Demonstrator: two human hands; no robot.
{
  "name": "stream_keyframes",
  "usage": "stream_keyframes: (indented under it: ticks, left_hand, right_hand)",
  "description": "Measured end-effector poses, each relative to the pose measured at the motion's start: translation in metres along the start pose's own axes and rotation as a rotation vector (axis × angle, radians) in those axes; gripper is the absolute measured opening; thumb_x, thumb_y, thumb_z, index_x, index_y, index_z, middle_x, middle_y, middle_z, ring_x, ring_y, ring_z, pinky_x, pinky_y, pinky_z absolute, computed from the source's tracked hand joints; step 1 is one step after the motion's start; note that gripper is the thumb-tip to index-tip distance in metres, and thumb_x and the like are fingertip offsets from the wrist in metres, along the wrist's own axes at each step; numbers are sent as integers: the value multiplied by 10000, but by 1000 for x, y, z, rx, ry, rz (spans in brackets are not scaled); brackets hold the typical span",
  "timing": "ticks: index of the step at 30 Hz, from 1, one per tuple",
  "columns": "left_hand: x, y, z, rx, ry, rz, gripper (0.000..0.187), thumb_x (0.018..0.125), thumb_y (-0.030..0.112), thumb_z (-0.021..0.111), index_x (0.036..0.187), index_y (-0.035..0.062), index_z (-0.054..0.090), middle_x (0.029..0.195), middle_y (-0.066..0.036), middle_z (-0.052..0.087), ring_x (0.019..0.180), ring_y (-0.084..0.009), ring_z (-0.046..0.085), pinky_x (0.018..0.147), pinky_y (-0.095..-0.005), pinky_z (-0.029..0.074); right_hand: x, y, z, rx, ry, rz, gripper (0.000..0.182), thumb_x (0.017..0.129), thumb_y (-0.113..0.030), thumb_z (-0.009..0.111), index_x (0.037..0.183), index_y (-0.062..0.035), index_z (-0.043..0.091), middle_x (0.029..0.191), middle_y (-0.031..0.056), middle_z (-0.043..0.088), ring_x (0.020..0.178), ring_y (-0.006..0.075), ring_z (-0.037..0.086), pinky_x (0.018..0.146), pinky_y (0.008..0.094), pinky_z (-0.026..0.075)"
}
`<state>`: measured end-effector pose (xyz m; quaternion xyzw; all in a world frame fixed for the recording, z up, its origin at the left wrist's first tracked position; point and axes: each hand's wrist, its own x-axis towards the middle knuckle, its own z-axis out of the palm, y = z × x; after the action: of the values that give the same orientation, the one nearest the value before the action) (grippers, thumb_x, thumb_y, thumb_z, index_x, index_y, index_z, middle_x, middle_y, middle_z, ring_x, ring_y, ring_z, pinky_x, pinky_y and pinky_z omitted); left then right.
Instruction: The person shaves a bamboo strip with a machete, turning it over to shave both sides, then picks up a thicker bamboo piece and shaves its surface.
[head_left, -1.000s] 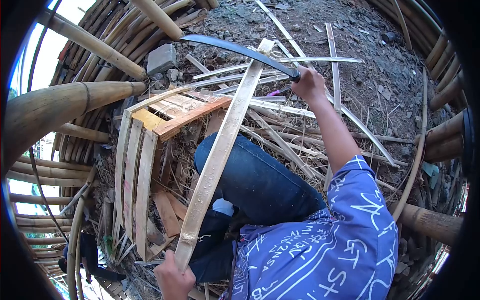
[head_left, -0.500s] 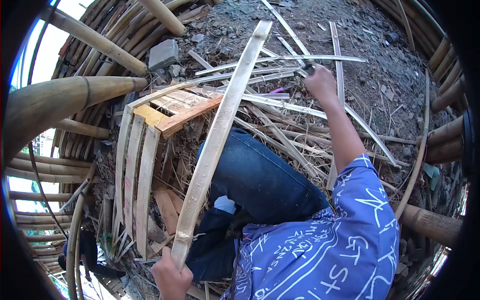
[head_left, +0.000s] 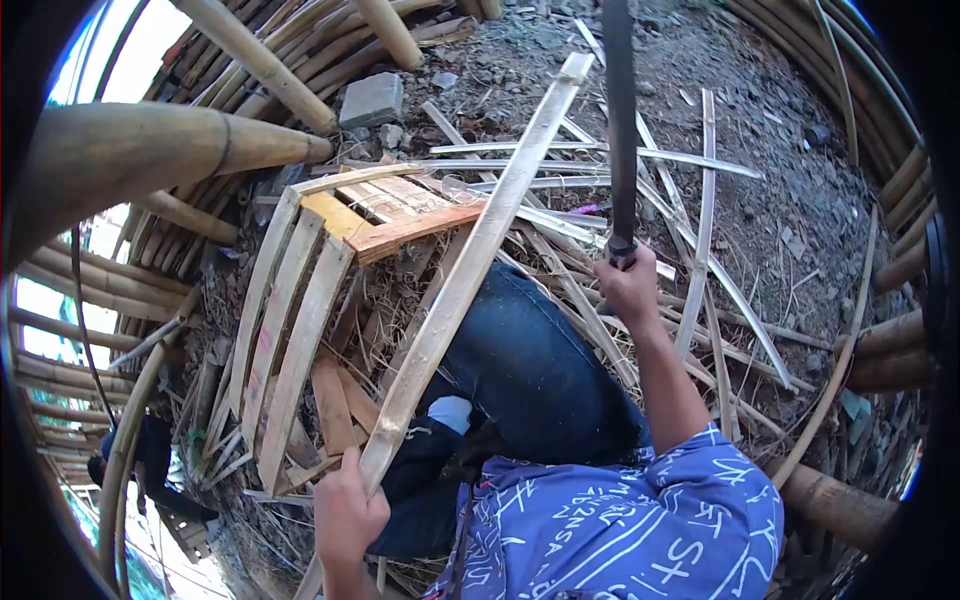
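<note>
A pale bamboo strip [head_left: 478, 262] slants from seven to one o'clock across a denim-clad leg [head_left: 540, 360]; the left hand's [head_left: 350, 510] fingers curl around its lower end. At three, the right hand's [head_left: 629, 287] fingers wrap a long blade's [head_left: 621, 130] handle. Slatted wooden frame [head_left: 410, 236] at ten; stony, strip-littered earth [head_left: 755, 225] at two; thick bamboo poles [head_left: 170, 145] beyond ten.

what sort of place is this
Probably an outdoor bamboo-working yard: thick poles stand around the edges, split strips lie on the littered ground, and the right hand grips a long blade.
</note>
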<state>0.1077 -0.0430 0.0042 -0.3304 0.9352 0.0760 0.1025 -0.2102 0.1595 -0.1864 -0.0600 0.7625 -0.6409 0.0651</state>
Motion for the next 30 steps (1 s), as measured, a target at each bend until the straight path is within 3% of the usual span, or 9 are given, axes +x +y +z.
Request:
stream_keyframes:
  ticks: [4, 8, 9, 12, 13, 14, 17, 21, 30]
  left_hand:
    - [20, 7, 16, -185, -3, 65, 292, 702, 86, 550, 967, -33, 515, 679, -288, 576, 695, -468, 587, 649, -529, 465]
    - [42, 29, 34, -335, -31, 118, 343, 719, 93, 552, 1037, -32, 513, 715, -291, 594, 735, -461, 603, 705, -531, 478]
    - [46, 38, 32, -403, -73, 96, 373, 736, 82, 509, 1079, -65, 513, 771, -338, 577, 807, -494, 580, 747, -533, 454]
    - [57, 57, 29, -425, -108, 129, 374, 753, 88, 508, 1100, -49, 491, 785, -332, 587, 822, -489, 582, 760, -541, 447]
    - [60, 61, 28, -430, -108, 134, 374, 753, 88, 508, 1100, -49, 491, 785, -332, 587, 822, -489, 582, 760, -541, 447]
    - [63, 66, 27, -431, -99, 144, 349, 758, 93, 507, 1079, -44, 488, 798, -329, 590, 832, -487, 581, 769, -542, 443]
    - [71, 81, 21, -417, -99, 163, 286, 768, 99, 502, 1018, -36, 479, 818, -323, 596, 849, -486, 578, 784, -545, 435]
    - [80, 93, 21, -378, -137, 182, 201, 777, 102, 491, 928, -27, 456, 827, -317, 600, 854, -491, 575, 796, -551, 426]
    - [79, 95, 27, -352, -59, 211, 195, 765, 94, 503, 905, -33, 457, 744, -311, 593, 777, -487, 591, 743, -550, 463]
  right_hand:
    - [-15, -62, 22, 322, -56, 130, 145, 722, 15, 625, 653, -39, 510, 517, 7, 507, 414, 95, 495, 394, 249, 370]
    - [-27, -79, 15, 173, -96, 24, 158, 717, 43, 617, 668, -43, 494, 542, -7, 493, 431, 75, 485, 402, 237, 363]
    - [-29, -72, 13, 151, -95, -40, 157, 709, 37, 619, 672, -45, 491, 553, -25, 473, 476, 55, 463, 441, 234, 348]
    - [-41, -82, 3, -113, -99, -212, 133, 723, 5, 616, 690, -18, 489, 558, -23, 444, 521, 49, 429, 472, 253, 330]
    - [-44, -87, 2, -182, -94, -285, 106, 714, -7, 615, 716, -6, 509, 553, 43, 488, 489, 127, 497, 483, 289, 373]
    - [-46, -90, 1, -185, -90, -287, 106, 714, -7, 615, 716, -6, 509, 553, 43, 488, 489, 127, 497, 483, 289, 373]
    - [-49, -98, -1, -405, -105, -519, 121, 658, -27, 620, 769, -26, 573, 624, 180, 573, 603, 371, 601, 555, 404, 466]
    - [-52, -105, 3, -565, -139, -631, 139, 639, -50, 604, 778, -44, 591, 593, 175, 576, 576, 370, 608, 540, 446, 477]
    - [-38, -95, 5, -711, -151, -539, 207, 646, -91, 633, 845, -42, 601, 664, 193, 621, 655, 381, 636, 609, 464, 501]
